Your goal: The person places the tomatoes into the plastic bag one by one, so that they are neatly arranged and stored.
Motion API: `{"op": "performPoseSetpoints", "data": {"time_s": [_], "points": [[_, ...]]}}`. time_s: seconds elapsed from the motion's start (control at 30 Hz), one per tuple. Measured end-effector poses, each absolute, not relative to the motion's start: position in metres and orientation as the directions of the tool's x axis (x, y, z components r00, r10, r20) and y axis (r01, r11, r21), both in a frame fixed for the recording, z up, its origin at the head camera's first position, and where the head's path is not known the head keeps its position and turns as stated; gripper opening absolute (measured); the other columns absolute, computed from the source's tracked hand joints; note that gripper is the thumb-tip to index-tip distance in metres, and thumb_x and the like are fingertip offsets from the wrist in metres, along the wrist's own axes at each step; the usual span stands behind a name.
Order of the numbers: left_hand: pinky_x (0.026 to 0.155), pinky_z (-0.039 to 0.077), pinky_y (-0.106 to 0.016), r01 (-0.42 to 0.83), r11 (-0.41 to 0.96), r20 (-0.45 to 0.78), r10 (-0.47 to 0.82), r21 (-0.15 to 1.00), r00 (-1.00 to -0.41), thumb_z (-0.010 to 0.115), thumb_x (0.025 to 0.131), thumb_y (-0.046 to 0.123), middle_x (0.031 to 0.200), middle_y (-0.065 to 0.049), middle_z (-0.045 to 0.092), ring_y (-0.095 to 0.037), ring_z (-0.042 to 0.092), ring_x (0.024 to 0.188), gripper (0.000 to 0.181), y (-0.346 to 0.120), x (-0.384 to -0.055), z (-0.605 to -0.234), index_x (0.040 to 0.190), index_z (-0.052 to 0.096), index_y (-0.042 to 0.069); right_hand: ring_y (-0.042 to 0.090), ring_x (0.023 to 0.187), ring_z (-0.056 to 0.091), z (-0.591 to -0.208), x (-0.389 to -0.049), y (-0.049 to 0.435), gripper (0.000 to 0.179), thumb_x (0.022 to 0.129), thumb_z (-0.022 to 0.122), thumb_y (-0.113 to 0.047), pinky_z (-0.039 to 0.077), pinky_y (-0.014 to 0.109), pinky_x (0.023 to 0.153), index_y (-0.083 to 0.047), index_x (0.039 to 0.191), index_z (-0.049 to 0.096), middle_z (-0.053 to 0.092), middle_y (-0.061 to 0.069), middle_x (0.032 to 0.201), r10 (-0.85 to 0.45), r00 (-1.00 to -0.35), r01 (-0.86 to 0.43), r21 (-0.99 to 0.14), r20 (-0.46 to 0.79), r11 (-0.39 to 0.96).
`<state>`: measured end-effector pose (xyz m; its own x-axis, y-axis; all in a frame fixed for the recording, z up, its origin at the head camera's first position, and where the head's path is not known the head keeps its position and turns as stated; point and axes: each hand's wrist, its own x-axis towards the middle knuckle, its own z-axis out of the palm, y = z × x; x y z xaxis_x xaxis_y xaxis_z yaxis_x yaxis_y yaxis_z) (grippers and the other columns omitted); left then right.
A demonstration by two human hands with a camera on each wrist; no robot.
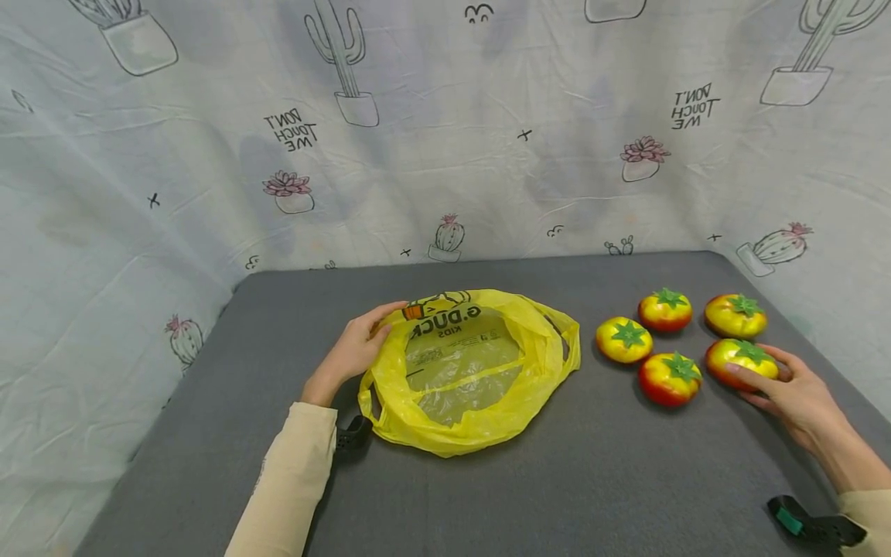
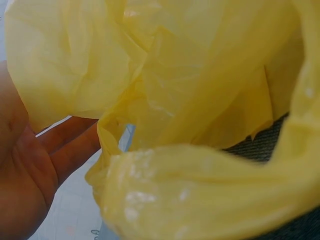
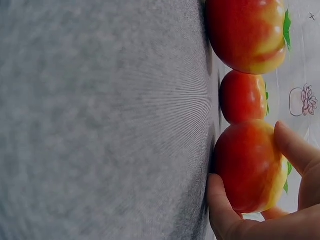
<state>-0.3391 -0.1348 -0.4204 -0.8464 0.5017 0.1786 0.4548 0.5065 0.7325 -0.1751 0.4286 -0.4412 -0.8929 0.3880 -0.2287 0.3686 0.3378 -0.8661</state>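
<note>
Fruit (image 1: 738,362) in right hand (image 1: 807,398), yellow bag (image 1: 480,433) in left hand (image 1: 355,346)

The right hand curls round a red-and-yellow fruit with green leaves on top, its thumb on one side and fingers on the other. It is the nearest to the right edge of the grey table (image 1: 543,495) but one; whether it touches the tabletop I cannot tell.

Four similar fruits stand close by: one just behind it (image 1: 735,317), one to its left (image 1: 668,383), and two more beyond that — one far (image 1: 665,311), one leftmost (image 1: 623,340).

The left hand holds the left far rim of the bag, which lies mid-table with its mouth wide open upward and mirrored lettering showing. In the left wrist view, fingers run behind the film, so their tips are hidden. Beige sleeves (image 1: 285,472) cover both forearms; a cactus-print cloth (image 1: 487,170) hangs behind.
</note>
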Motion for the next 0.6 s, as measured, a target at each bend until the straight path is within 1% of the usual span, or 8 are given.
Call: {"op": "performPoseSetpoints", "data": {"time_s": [0.07,0.13,0.2,0.27,0.33,0.4,0.5,0.6], "points": [[0.066,0.043,-0.039,0.458,0.503,0.180,0.506,0.733,-0.844,0.044,0.099,-0.003,0.143,-0.020,0.041,-0.009,0.028,0.040,0.046,-0.134,-0.339,-0.420,0.143,0.044,0.009,0.009,0.090,0.044,-0.442,-0.174,0.429,0.094,0.092,0.062,-0.034,0.053,0.023,0.067,-0.002,0.152,-0.003,0.021,0.037,0.128,0.421,-0.880,0.379,-0.859,-0.220,0.343],[0.066,0.043,-0.039,0.456,0.504,0.176,0.507,0.734,-0.844,0.044,0.099,-0.003,0.143,-0.019,0.041,-0.009,0.028,0.039,0.046,-0.134,-0.340,-0.420,0.143,0.044,0.009,0.011,0.091,0.042,-0.442,-0.173,0.428,0.094,0.091,0.063,-0.034,0.053,0.022,0.066,-0.002,0.152,-0.001,0.021,0.037,0.128,0.451,-0.869,0.381,-0.859,-0.206,0.342],[0.063,0.042,-0.038,0.452,0.506,0.172,0.506,0.734,-0.845,0.044,0.099,-0.002,0.143,-0.019,0.041,-0.009,0.029,0.040,0.045,-0.133,-0.340,-0.420,0.143,0.044,0.009,0.003,0.086,0.042,-0.441,-0.172,0.427,0.093,0.092,0.063,-0.034,0.053,0.021,0.065,-0.003,0.153,-0.001,0.023,0.036,0.127,0.462,-0.865,0.376,-0.862,-0.195,0.339],[0.061,0.042,-0.038,0.448,0.507,0.169,0.503,0.736,-0.848,0.044,0.099,-0.002,0.143,-0.019,0.041,-0.010,0.030,0.041,0.045,-0.133,-0.340,-0.420,0.143,0.044,0.009,-0.003,0.082,0.040,-0.441,-0.171,0.428,0.092,0.091,0.063,-0.033,0.052,0.019,0.064,-0.008,0.154,0.001,0.025,0.032,0.124,0.468,-0.864,0.363,-0.877,-0.189,0.316],[0.060,0.042,-0.037,0.445,0.507,0.167,0.501,0.738,-0.849,0.044,0.099,-0.003,0.143,-0.019,0.041,-0.010,0.030,0.041,0.045,-0.134,-0.339,-0.420,0.143,0.044,0.009,-0.005,0.081,0.039,-0.443,-0.172,0.431,0.091,0.091,0.063,-0.033,0.051,0.018,0.063,-0.012,0.155,0.002,0.028,0.028,0.121,0.476,-0.862,0.349,-0.886,-0.176,0.305],[0.057,0.041,-0.035,0.447,0.507,0.172,0.500,0.737,-0.849,0.044,0.099,-0.003,0.143,-0.020,0.041,-0.009,0.029,0.040,0.045,-0.134,-0.339,-0.420,0.143,0.045,0.009,-0.004,0.083,0.039,-0.446,-0.174,0.437,0.091,0.090,0.065,-0.033,0.051,0.017,0.062,-0.018,0.155,0.003,0.030,0.021,0.117,0.489,-0.856,0.333,-0.902,-0.167,0.274],[0.054,0.040,-0.033,0.451,0.513,0.176,0.497,0.730,-0.850,0.044,0.099,-0.003,0.142,-0.020,0.042,-0.008,0.028,0.038,0.045,-0.134,-0.339,-0.420,0.143,0.045,0.010,-0.001,0.085,0.040,-0.455,-0.178,0.447,0.094,0.086,0.070,-0.033,0.050,0.016,0.060,-0.024,0.155,0.006,0.032,0.006,0.115,0.516,-0.842,0.290,-0.938,-0.157,0.188],[0.053,0.040,-0.032,0.448,0.520,0.172,0.493,0.727,-0.853,0.044,0.099,-0.003,0.141,-0.020,0.043,-0.009,0.029,0.039,0.046,-0.134,-0.339,-0.420,0.143,0.045,0.010,0.001,0.087,0.041,-0.464,-0.184,0.458,0.097,0.080,0.076,-0.031,0.050,0.016,0.058,-0.029,0.154,0.012,0.033,-0.007,0.111,0.531,-0.835,0.217,-0.973,-0.143,0.079]]}}
